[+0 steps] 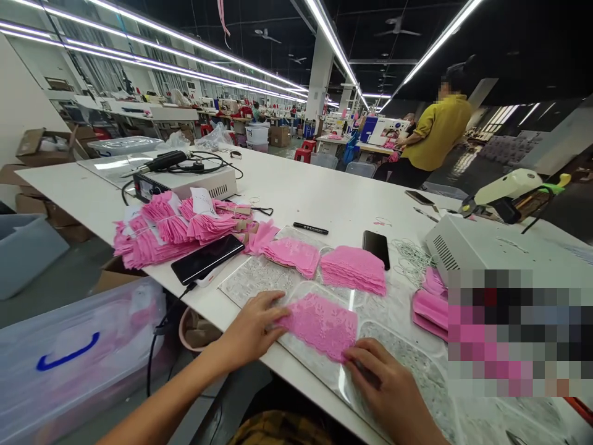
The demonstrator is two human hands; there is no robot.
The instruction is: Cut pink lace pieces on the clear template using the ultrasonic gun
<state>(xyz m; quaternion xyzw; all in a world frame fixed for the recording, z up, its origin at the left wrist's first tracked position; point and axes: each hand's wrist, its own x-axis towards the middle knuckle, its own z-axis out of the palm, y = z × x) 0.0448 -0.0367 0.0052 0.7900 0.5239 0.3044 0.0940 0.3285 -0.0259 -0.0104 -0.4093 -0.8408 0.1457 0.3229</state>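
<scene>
A pink lace piece (323, 324) lies flat over the clear plastic sheet (306, 290) close to the table's front edge. My left hand (252, 327) pinches its left edge between thumb and fingers. At the near right corner, my right hand (386, 377) has its fingertips closed on the lace edge. Just behind this piece are two piles of the same pink fabric: a thinner pile (293, 254) on the left and a thicker lace stack (353, 269) on the right.
Tied pink bundles (171, 228) sit at the left beside a black phone (207, 259) and a control box (185, 182). A marker (311, 228), another phone (376, 248) and tangled thread (412, 259) lie beyond. A machine (509, 241) stands right; a person in yellow (438, 133) stands behind.
</scene>
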